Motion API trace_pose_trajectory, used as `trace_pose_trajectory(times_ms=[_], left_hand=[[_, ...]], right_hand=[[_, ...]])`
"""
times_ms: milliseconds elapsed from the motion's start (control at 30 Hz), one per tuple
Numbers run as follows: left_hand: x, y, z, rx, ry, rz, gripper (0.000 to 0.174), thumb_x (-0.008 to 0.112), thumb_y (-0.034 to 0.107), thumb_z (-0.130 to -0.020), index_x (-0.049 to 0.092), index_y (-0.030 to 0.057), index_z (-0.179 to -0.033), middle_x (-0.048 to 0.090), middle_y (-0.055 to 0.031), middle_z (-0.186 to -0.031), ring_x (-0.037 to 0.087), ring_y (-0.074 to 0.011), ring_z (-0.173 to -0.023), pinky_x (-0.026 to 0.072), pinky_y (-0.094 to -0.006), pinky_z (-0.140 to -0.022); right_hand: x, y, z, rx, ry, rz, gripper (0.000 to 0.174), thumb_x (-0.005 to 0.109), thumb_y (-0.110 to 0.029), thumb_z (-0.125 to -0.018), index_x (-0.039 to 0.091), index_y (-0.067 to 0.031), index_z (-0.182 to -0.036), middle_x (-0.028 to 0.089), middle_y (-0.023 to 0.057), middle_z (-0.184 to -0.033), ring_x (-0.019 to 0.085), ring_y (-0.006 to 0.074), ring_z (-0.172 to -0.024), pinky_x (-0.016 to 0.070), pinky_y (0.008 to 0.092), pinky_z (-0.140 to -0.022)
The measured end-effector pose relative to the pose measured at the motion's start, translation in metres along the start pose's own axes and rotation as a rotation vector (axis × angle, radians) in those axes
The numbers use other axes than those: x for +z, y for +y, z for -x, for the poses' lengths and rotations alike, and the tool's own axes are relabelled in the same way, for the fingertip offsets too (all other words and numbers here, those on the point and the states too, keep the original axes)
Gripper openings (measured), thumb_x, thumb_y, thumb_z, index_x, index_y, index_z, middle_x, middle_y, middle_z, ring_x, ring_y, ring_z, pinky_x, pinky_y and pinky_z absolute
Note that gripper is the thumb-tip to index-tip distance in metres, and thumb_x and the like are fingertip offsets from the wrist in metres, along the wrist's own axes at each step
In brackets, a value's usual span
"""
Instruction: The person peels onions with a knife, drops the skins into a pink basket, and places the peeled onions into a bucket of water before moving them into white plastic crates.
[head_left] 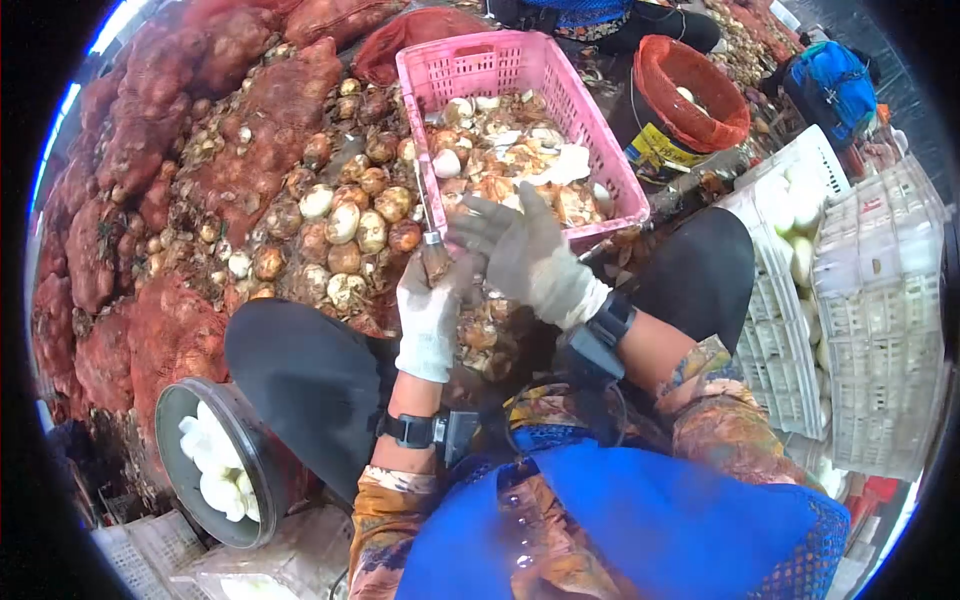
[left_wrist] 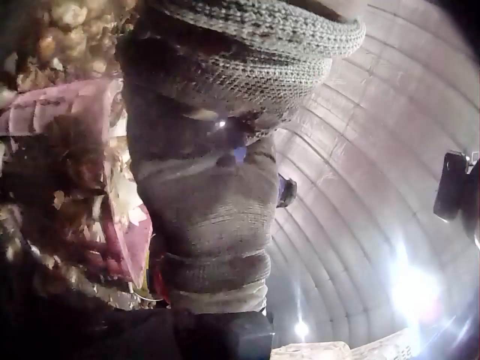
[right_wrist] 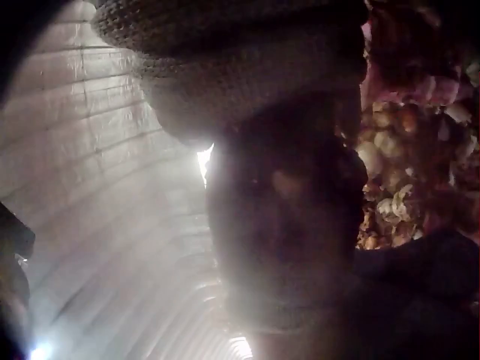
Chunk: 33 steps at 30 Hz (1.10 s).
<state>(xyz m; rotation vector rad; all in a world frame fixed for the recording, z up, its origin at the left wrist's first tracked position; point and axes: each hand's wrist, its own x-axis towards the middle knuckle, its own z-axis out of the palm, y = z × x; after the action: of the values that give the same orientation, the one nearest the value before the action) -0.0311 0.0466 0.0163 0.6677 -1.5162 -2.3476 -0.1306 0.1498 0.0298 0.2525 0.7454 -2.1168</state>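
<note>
Both hands wear white knit gloves with dirty grey fingers. My left hand grips a knife by its wooden handle, the narrow blade pointing away beside the pink crate's wall. My right hand is just to the right, blurred, with fingers extended toward the knife and nothing held. Ahead stands the pink crate, with onion skins and some onions inside. Unpeeled onions lie heaped left of it. In the wrist views, the left glove and dark right glove hide most finger detail.
Red mesh sacks pile up at the left. A round bucket with peeled onions tilts by the left knee. White crates stand at the right; a bucket lined with red mesh is beyond the pink crate.
</note>
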Motion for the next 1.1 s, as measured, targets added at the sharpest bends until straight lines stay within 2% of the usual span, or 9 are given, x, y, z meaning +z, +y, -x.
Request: trace_pose_trajectory(times_ms=[100, 200, 300, 400, 533, 800, 867, 1000, 1100], left_hand=[[0.002, 0.005, 0.009, -0.078, -0.116, -0.132, 0.021, 0.069, 0.010, -0.081, 0.061, 0.0001, -0.099, 0.062, -0.0038, -0.075, 0.056, -0.0108, -0.058, 0.0447, -0.0245, -0.051], [0.015, 0.004, 0.019, 0.244, -0.334, -0.552, 0.032, 0.076, 0.018, -0.079, 0.064, -0.0012, -0.102, 0.066, -0.0032, -0.084, 0.061, -0.0119, -0.072, 0.0498, -0.0270, -0.065], [0.031, -0.011, 0.033, 0.380, -0.304, -0.419, 0.046, 0.077, 0.023, -0.077, 0.061, 0.0055, -0.116, 0.069, -0.0131, -0.103, 0.066, -0.0240, -0.089, 0.0517, -0.0365, -0.081], [0.039, -0.014, 0.027, 0.430, -0.177, -0.797, 0.052, 0.072, 0.027, -0.080, 0.057, 0.0199, -0.129, 0.061, -0.0120, -0.123, 0.063, -0.0310, -0.102, 0.0508, -0.0367, -0.088], [0.034, 0.015, 0.031, 0.302, -0.250, -1.017, 0.043, 0.068, 0.031, -0.079, 0.062, 0.0147, -0.119, 0.065, -0.0155, -0.106, 0.064, -0.0322, -0.096, 0.0504, -0.0410, -0.086], [0.024, -0.021, 0.016, 0.433, 0.024, -0.719, 0.043, 0.070, 0.027, -0.069, 0.063, 0.0019, -0.103, 0.065, -0.0214, -0.096, 0.062, -0.0357, -0.094, 0.0482, -0.0430, -0.083], [0.018, -0.014, 0.022, 0.208, 0.036, -0.235, 0.040, 0.071, 0.023, -0.068, 0.064, 0.0005, -0.101, 0.066, -0.0189, -0.092, 0.064, -0.0299, -0.086, 0.0491, -0.0392, -0.077], [0.015, -0.024, 0.015, -0.012, -0.086, 0.082, 0.033, 0.068, 0.017, -0.069, 0.065, -0.0003, -0.097, 0.067, -0.0123, -0.085, 0.063, -0.0224, -0.079, 0.0493, -0.0356, -0.072], [0.004, -0.012, 0.017, 0.171, -0.227, -0.314, 0.040, 0.070, 0.016, -0.066, 0.063, 0.0012, -0.102, 0.066, -0.0126, -0.085, 0.064, -0.0213, -0.079, 0.0492, -0.0366, -0.070]], right_hand=[[-0.021, -0.008, -0.010, -0.070, -0.076, 0.002, 0.070, 0.032, -0.058, -0.097, 0.051, 0.0007, -0.129, 0.059, 0.0191, -0.121, 0.056, 0.0303, -0.112, 0.0422, 0.0491, -0.099], [-0.024, -0.002, -0.013, -0.113, 0.016, 0.166, 0.069, 0.032, -0.058, -0.096, 0.050, -0.0005, -0.130, 0.058, 0.0187, -0.122, 0.055, 0.0301, -0.114, 0.0432, 0.0488, -0.099], [-0.035, 0.001, -0.010, -0.121, -0.049, 0.357, 0.066, 0.033, -0.055, -0.097, 0.050, -0.0005, -0.129, 0.058, 0.0185, -0.121, 0.055, 0.0297, -0.113, 0.0434, 0.0480, -0.098], [-0.046, -0.001, -0.015, -0.118, -0.079, 0.463, 0.063, 0.034, -0.053, -0.097, 0.050, -0.0005, -0.128, 0.059, 0.0182, -0.121, 0.056, 0.0293, -0.112, 0.0436, 0.0471, -0.098], [-0.044, 0.009, -0.018, -0.100, -0.077, 0.531, 0.059, 0.035, -0.049, -0.097, 0.051, -0.0004, -0.127, 0.059, 0.0179, -0.120, 0.056, 0.0287, -0.111, 0.0439, 0.0459, -0.098], [-0.045, 0.028, -0.022, -0.062, -0.118, 0.637, 0.052, 0.036, -0.042, -0.098, 0.052, -0.0004, -0.125, 0.060, 0.0172, -0.118, 0.057, 0.0276, -0.110, 0.0444, 0.0436, -0.097], [-0.044, 0.034, -0.024, -0.056, -0.129, 0.656, 0.050, 0.037, -0.040, -0.098, 0.052, -0.0004, -0.124, 0.060, 0.0170, -0.117, 0.057, 0.0273, -0.109, 0.0445, 0.0431, -0.097], [-0.043, 0.037, -0.025, -0.038, -0.135, 0.678, 0.046, 0.038, -0.036, -0.098, 0.052, -0.0003, -0.123, 0.060, 0.0167, -0.116, 0.058, 0.0267, -0.108, 0.0448, 0.0419, -0.097], [-0.044, 0.035, -0.024, -0.035, -0.136, 0.681, 0.043, 0.039, -0.033, -0.098, 0.053, -0.0003, -0.122, 0.060, 0.0164, -0.116, 0.058, 0.0263, -0.108, 0.0450, 0.0410, -0.097]])
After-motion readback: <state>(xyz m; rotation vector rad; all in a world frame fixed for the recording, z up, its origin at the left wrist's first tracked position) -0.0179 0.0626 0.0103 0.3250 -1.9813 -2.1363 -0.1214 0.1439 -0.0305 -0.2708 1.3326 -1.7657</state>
